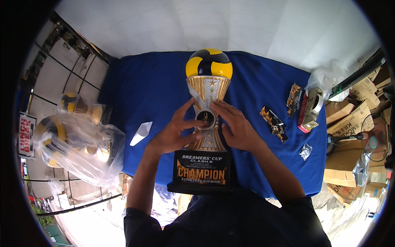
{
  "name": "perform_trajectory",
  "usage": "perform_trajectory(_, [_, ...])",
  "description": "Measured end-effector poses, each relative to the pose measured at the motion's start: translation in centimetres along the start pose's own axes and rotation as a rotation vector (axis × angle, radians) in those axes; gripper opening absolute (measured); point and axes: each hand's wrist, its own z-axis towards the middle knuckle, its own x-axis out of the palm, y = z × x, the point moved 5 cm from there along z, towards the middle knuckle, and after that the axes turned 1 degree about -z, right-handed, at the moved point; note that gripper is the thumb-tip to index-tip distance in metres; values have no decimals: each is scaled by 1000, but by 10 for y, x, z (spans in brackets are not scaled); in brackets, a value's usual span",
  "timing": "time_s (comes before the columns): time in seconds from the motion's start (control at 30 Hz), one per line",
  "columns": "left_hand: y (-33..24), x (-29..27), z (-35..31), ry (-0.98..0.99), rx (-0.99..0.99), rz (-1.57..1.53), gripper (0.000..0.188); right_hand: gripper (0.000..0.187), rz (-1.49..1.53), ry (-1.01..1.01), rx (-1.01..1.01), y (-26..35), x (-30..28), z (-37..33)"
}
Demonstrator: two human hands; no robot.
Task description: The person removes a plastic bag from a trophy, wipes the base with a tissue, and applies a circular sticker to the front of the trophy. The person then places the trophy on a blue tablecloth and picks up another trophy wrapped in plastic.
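Observation:
A tall trophy (199, 90) rests in front of me, its black base toward my body. Its gold and silver column carries a yellow and black volleyball (209, 64) at the top and a round dark medallion (205, 118) at the middle. My left hand (177, 131) lies against the column's left side, fingers spread, with one fingertip on the medallion's face. On the other side, my right hand (234, 125) has its fingers stretched across the column by the medallion's upper right rim, thumb apart. A printed plate (201, 169) in black and orange covers the base's front.
Blue cloth (152, 90) covers the table. Black-orange printed strips (272, 121), a tape dispenser (311, 110) and a small clear packet (305, 151) lie right; a white paper piece (141, 133) lies left. Plastic-wrapped trophies (78, 144) stand far left, cardboard boxes (349, 119) and a fan (373, 138) far right.

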Motion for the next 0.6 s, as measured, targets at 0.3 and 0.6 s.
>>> perform_trajectory(0.3, [-27,-13,2,-40,-18,315,61,69,-20,-13,-37,-2,9,17])
perform_trajectory(0.6, [-24,-4,22,7,-29,208,56,65,24,-44,12,-5,4,20])
